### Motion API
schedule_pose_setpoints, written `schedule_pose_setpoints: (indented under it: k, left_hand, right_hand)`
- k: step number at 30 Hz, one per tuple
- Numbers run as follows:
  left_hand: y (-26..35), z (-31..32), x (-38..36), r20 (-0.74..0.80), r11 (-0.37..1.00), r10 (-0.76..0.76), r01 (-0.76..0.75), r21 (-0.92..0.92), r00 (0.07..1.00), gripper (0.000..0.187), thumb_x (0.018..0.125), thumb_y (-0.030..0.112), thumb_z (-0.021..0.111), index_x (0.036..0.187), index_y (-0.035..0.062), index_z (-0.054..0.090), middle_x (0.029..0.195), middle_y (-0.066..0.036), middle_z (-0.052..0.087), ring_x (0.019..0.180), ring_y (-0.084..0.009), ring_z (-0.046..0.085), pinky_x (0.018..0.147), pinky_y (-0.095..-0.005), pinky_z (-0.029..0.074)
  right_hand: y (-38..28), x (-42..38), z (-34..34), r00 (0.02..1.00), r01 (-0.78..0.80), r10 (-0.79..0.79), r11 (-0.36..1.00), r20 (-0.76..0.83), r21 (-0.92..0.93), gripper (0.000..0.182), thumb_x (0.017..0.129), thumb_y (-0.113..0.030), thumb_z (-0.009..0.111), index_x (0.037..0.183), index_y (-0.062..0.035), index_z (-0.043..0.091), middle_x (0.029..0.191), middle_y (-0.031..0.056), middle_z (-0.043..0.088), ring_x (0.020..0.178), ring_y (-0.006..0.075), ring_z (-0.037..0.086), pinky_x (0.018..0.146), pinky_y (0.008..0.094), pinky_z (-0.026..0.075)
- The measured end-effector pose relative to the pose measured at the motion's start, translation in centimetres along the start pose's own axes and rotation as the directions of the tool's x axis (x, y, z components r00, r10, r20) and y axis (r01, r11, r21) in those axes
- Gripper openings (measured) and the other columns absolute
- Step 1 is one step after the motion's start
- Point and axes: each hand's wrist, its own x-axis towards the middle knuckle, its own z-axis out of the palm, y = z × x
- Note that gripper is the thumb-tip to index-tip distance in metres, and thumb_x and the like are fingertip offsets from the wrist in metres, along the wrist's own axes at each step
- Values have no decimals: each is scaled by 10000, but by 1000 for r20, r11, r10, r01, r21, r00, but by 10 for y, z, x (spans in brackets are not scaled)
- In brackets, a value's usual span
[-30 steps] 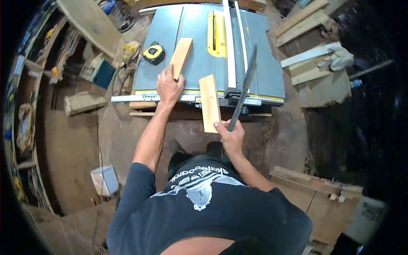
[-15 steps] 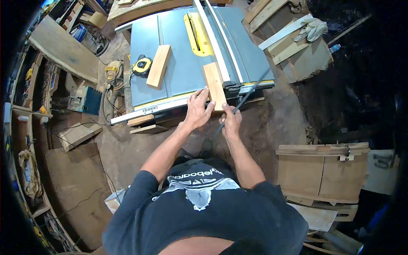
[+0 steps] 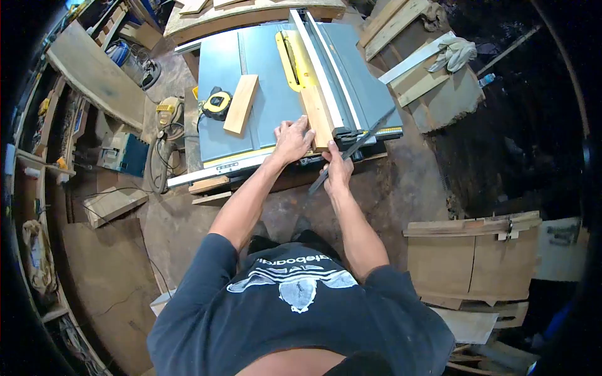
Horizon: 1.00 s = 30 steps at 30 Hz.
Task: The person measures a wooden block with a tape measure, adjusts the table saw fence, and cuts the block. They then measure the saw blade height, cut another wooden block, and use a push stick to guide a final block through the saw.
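Observation:
A wooden block (image 3: pixel 317 120) lies on the grey table saw top (image 3: pixel 216 53), along the fence (image 3: pixel 321 75). Its far end meets the yellow insert (image 3: pixel 290 59) around the blade slot. My left hand (image 3: pixel 293 139) is open beside the block, fingers stretched on the saw top and thumb against the block's left side. In my right hand (image 3: pixel 338 168) is a dark, narrow stick (image 3: pixel 360 143) that slants up to the right; its thumb touches the block's near end. To the left lie a second wooden block (image 3: pixel 241 104) and a yellow-and-black tape measure (image 3: pixel 217 103).
Left of the saw, a sander (image 3: pixel 166 113) with a hose and a teal case (image 3: pixel 128 153) stand on the floor. Boards with a pale glove (image 3: pixel 454 53) are at the right. Wooden panels (image 3: pixel 473 266) lie at the lower right.
The block has slid forward along the fence, up to the yellow insert, with both hands following it. The stick is still in my right hand. The whole view has shifted slightly.

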Motion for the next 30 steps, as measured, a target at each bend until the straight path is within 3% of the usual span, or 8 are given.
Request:
schedule_pose_setpoints:
  k: [6, 8, 11, 13, 16, 22, 28, 30]
  left_hand:
    - [2, -20, -58, -230, 916, 140, -214, -338, 963, 376, 941, 196, 595, 1270, 18, 631, 1196, -160, 686, 1145, -366, 578, 1007, -458, 417]
    - [-8, -12, -119, -111, 825, -77, 1, -564, 991, 302, 938, 107, 585, 1218, 20, 659, 1174, -163, 699, 1112, -303, 622, 976, -408, 477]
    - [-50, 34, -165, 407, 64, -519, 509, -859, 752, 425, 969, 221, 547, 1367, 75, 532, 1360, -143, 613, 1233, -291, 562, 1043, -435, 443]
    - [-94, 62, -156, 572, -389, -559, 420, -820, 600, 522, 1009, 324, 420, 1455, 58, 365, 1508, -166, 474, 1366, -365, 439, 1097, -491, 398]
    - [-135, 83, -130, 527, -503, -604, 227, -834, 598, 735, 1003, 437, 374, 1555, 9, 145, 1657, -172, 178, 1486, -340, 282, 1160, -496, 312]
    - [-161, 82, -122, 619, -708, -620, -3, -707, 482, 894, 969, 571, 387, 1613, 104, -20, 1673, -136, 131, 1529, -322, 188, 1202, -490, 235]
    - [-147, 67, -106, 646, -741, -630, -86, -666, 432, 783, 941, 595, 475, 1515, 79, 340, 1580, -141, 309, 1483, -325, 269, 1214, -490, 226]
    - [-138, 58, -101, 676, -774, -593, -80, -628, 437, 769, 934, 595, 503, 1501, 92, 371, 1560, -151, 335, 1476, -331, 280, 1217, -492, 224]
  right_hand:
    - [3, 5, 18, 985, 74, -76, 997, -157, -18, 372, 838, -239, 804, 1041, -19, 581, 816, 38, 577, 686, 121, 559, 514, 266, 410]
    - [2, 7, 21, 955, 36, -62, 995, -291, -92, 419, 796, -289, 836, 978, 4, 597, 761, 51, 569, 626, 141, 526, 525, 291, 407]
    - [-3, 4, 20, 956, 42, -86, 986, -279, -160, 489, 771, -321, 853, 983, 29, 584, 812, 70, 583, 667, 155, 540, 559, 314, 431]
    - [-9, -2, 24, 958, 49, -87, 989, -275, -142, 500, 759, -307, 854, 986, 43, 579, 842, 84, 593, 685, 159, 550, 580, 325, 444]
    - [-3, 9, 24, 935, 92, -148, 979, -323, -184, 512, 723, -361, 859, 929, 57, 646, 800, 67, 557, 728, 164, 510, 659, 347, 438]
    - [-8, 2, 31, 945, 86, -137, 980, -298, -177, 568, 751, -282, 832, 1048, 135, 586, 930, 136, 625, 715, 192, 565, 621, 341, 463]
    - [1, 14, 27, 923, 61, -126, 981, -365, -184, 661, 768, -255, 818, 1144, 206, 530, 1093, 189, 638, 900, 232, 613, 772, 384, 513]
    - [3, 15, 29, 920, 120, -182, 974, -346, -194, 496, 743, -366, 840, 921, 31, 600, 733, 54, 543, 646, 154, 496, 573, 336, 429]
